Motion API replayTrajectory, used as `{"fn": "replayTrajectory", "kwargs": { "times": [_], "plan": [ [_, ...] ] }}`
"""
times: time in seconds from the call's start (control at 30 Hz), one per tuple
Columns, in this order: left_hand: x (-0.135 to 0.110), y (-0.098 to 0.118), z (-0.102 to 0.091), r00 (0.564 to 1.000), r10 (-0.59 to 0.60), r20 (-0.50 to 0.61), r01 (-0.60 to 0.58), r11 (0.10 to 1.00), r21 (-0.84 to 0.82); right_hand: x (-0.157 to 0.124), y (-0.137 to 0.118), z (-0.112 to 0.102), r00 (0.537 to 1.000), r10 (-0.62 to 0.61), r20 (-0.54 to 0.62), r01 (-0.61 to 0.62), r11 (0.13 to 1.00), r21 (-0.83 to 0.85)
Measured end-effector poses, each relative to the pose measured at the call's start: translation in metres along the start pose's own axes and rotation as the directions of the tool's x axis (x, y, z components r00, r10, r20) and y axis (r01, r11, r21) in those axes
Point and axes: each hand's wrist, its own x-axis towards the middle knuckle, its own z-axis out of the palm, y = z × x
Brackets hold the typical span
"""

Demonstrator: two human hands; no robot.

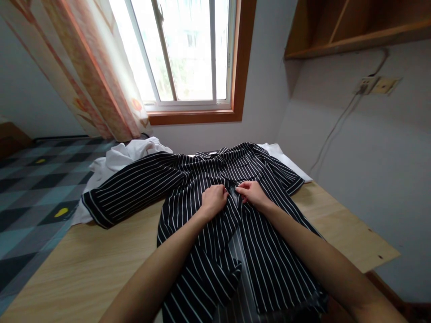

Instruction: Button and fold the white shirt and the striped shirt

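Head view crops the striped shirt (215, 242); left hand (214, 198) hides its own grip.

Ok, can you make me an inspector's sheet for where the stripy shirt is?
Surface: pale wooden table, under the shirt.
Job's things: striped shirt, spread out, front parted below the hands.
Clutter: white cloth, behind and partly under the shirt.
Hands: left hand and right hand both grip the shirt's front.
Cables: thin cord hangs from the wall socket.
Surroundings: window, curtain, checked bedding, wooden shelf.
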Motion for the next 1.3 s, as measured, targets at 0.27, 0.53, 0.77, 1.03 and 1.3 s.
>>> {"fn": "replayTrajectory", "kwargs": {
  "times": [0.27,0.53,0.77,1.03,1.3],
  "plan": [
    [-0.001,0.002,0.002,0.998,0.059,-0.014,-0.058,0.995,0.082,-0.005,0.004,0.006,0.987,-0.160,-0.009,0.137,0.874,-0.466],
    [0.000,0.004,0.012,0.986,0.152,-0.068,-0.153,0.988,-0.013,-0.005,0.003,0.002,0.993,0.078,-0.085,-0.075,0.997,0.034],
    [0.001,0.004,0.021,0.992,0.127,-0.011,-0.127,0.989,-0.075,-0.009,-0.002,0.002,0.980,0.198,-0.023,-0.191,0.965,0.182],
    [0.011,-0.003,0.013,0.999,0.027,0.044,-0.010,0.932,-0.363,-0.014,0.000,0.009,0.996,0.079,-0.038,-0.076,0.994,0.075],
    [0.016,-0.010,0.019,0.992,-0.005,0.128,0.087,0.758,-0.647,-0.013,0.009,0.011,1.000,0.001,-0.029,-0.001,1.000,-0.023]
  ]
}}
